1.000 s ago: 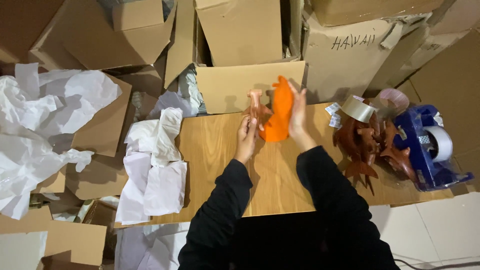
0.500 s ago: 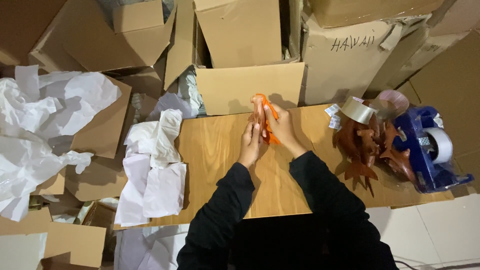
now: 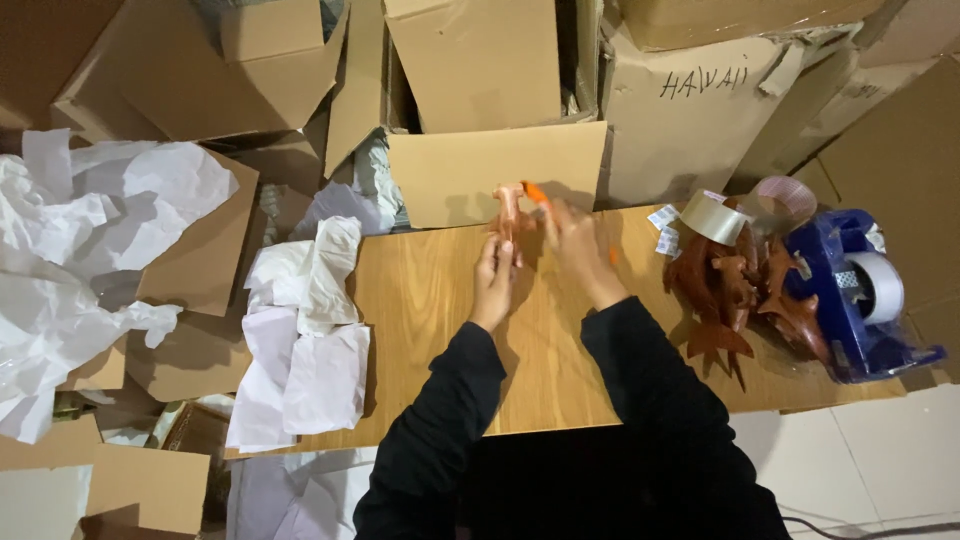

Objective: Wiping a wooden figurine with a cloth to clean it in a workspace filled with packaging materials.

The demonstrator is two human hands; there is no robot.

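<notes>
My left hand (image 3: 493,280) holds a small reddish-brown wooden figure (image 3: 510,207) upright above the far edge of the wooden table (image 3: 430,330). My right hand (image 3: 575,245) is close beside it, fingers pinched on an orange wrap (image 3: 536,192) that touches the figure's top. Only a narrow strip of the orange piece shows above my fingers. Both sleeves are black.
A heap of similar brown carved figures (image 3: 730,280) lies at the table's right, next to clear tape rolls (image 3: 712,216) and a blue tape dispenser (image 3: 850,300). White wrapping paper (image 3: 305,340) covers the table's left end. Open cardboard boxes (image 3: 480,70) crowd the far side.
The orange wrap, broad and spread out in my right hand a second ago, has shrunk to a thin strip at the figure's top. Both hands stayed at the table's far edge.
</notes>
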